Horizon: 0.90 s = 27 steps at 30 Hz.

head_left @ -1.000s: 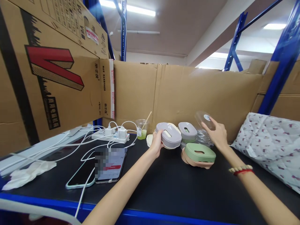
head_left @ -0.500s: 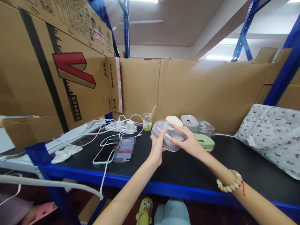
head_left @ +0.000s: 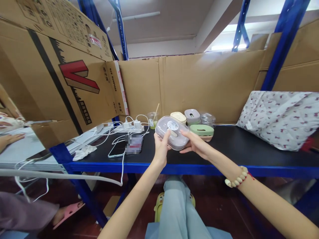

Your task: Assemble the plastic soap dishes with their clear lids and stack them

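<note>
Both hands hold an oval pale plastic box with a clear lid, tilted above the black tabletop. A round white label sits on its top, near a pale oblong spot. My left hand grips the near left side, thumb on top. My right hand is closed on the right end; its lower fingers are partly hidden. Just behind stand a cream box, stacked lilac-grey boxes with a slotted top, and a green-topped box with a pink base.
Clear plastic pieces and a drink cup with a straw stand at the back. Phones, cables and a power strip lie left. A quilted patterned bag rests right. At far left is another person's hand.
My view has tilted down and shifted right. My right hand has moved off the label to the box's end, so the label shows fully. Both hands still hold the box.
</note>
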{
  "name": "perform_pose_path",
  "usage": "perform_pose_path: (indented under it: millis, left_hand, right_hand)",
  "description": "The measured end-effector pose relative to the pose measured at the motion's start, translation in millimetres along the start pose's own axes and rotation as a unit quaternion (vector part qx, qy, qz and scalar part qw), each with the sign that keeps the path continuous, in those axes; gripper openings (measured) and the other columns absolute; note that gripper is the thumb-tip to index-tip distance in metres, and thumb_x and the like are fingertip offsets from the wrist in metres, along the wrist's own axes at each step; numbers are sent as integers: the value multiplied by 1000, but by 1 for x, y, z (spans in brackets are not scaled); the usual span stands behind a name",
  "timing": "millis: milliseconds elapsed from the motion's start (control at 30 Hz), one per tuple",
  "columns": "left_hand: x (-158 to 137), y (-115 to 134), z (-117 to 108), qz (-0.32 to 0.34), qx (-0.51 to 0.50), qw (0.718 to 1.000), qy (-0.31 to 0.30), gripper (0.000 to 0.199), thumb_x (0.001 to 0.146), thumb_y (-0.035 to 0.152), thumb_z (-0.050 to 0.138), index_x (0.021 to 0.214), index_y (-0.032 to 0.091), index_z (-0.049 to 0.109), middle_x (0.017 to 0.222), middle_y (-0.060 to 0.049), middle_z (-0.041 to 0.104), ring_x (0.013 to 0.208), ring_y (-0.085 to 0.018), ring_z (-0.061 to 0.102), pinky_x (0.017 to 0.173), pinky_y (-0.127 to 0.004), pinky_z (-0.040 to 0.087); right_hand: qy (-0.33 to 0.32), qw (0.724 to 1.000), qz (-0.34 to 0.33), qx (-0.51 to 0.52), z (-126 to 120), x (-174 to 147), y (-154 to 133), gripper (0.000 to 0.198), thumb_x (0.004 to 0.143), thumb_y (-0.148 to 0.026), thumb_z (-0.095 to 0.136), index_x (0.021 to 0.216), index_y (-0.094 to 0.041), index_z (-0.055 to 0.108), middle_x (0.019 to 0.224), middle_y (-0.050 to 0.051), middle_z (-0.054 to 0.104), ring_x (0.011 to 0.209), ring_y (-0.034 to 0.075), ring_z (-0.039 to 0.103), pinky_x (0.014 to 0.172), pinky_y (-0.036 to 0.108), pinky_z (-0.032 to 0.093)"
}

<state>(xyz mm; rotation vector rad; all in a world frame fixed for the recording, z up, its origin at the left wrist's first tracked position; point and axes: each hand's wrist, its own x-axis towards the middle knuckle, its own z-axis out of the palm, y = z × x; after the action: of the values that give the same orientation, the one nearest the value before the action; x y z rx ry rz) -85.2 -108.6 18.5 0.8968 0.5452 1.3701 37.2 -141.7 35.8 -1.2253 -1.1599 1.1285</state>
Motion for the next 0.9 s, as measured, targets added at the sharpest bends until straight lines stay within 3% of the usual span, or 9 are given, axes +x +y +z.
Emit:
perform_pose_path:
  millis: [133,233,367,467,567,633,700,833,900]
  left_hand:
    - [8,-5,-8,-67,57,996,-1,28,94,18,54,120,15,43,115,-8,56,90,-17,62,68,-21,54]
    - [17,-4,-17,-142,87,986,-9,27,98,21,51,121,7,46,106,-13,59,75,-18,64,62,-22,55]
    - [31,0,-25,-209,52,976,-24,29,103,24,37,121,5,49,100,-14,60,63,-18,63,55,-25,54]
    - [48,1,-23,-187,42,981,12,27,103,24,39,120,5,48,101,-14,60,61,-16,62,52,-22,53]
    - [72,0,-15,-142,59,987,48,21,101,20,46,118,8,45,102,-11,60,69,-15,63,53,-17,51]
    - [89,-3,-9,-121,77,988,62,24,98,21,52,118,11,43,108,-9,59,81,-15,63,55,-15,50]
    - [105,-9,-9,-107,90,988,66,27,98,25,53,120,14,42,116,-8,55,91,-16,61,57,-14,50]
    - [118,-27,-35,-152,140,978,-11,37,101,39,37,131,16,38,111,-12,56,84,-22,62,61,-27,53]
    - [114,-37,-57,-131,181,973,-50,48,92,43,48,129,14,43,110,-14,56,93,-25,60,80,-33,51]
  right_hand:
    - [31,994,65,87,1,3,8,35,91,-35,52,121,-16,54,106,9,66,66,13,65,58,24,56]
    - [53,990,88,96,-3,10,12,35,92,-35,50,120,-13,55,100,9,67,60,10,63,54,20,54]
    - [-9,997,70,26,-10,26,13,48,86,-34,60,129,-18,48,100,8,67,64,12,65,50,19,53]
    - [-30,997,35,-61,-10,47,13,68,80,-48,61,139,-23,39,108,11,65,69,18,66,48,27,55]
    - [31,982,-67,-176,-7,75,13,82,72,-55,63,141,-19,39,130,15,52,105,29,60,76,43,56]
    - [59,955,-146,-250,-6,92,13,89,63,-51,69,141,-17,39,143,13,38,129,31,41,101,46,43]
    - [55,933,-176,-310,-9,107,15,96,57,-44,73,143,-19,37,148,12,31,135,31,32,108,47,33]
    - [-44,930,-153,-331,-26,125,28,94,63,-41,70,146,-18,33,147,13,32,135,31,32,109,49,29]
    - [-115,935,-123,-313,-35,130,38,93,66,-43,68,146,-15,31,145,15,36,132,29,36,110,47,28]
